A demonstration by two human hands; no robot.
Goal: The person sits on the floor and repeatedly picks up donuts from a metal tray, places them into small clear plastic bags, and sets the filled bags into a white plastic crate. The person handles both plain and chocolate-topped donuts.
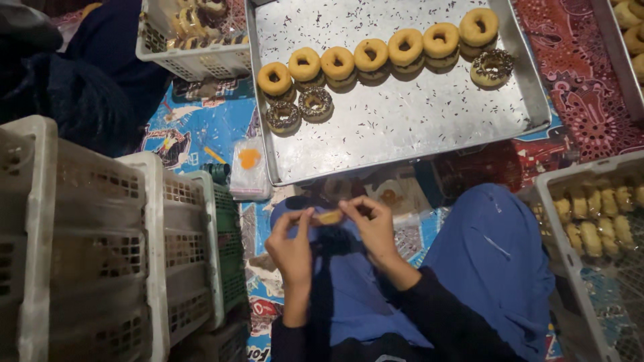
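Note:
My left hand (293, 247) and my right hand (373, 226) hold one small doughnut (329, 216) between their fingertips, above my lap in blue cloth (493, 258). The doughnut is partly hidden by my fingers. Beyond my hands lies a large metal tray (402, 127) strewn with chocolate sprinkles. It carries a row of several plain doughnuts (371, 55) and three sprinkle-topped ones (315, 102).
Stacked white plastic crates (87, 234) stand at my left. A white basket of pastries (597, 214) sits at my right, another basket of doughnuts (194, 33) at the top left. A small plastic bag (249, 167) lies beside the tray. A person in dark clothes (74, 80) sits at far left.

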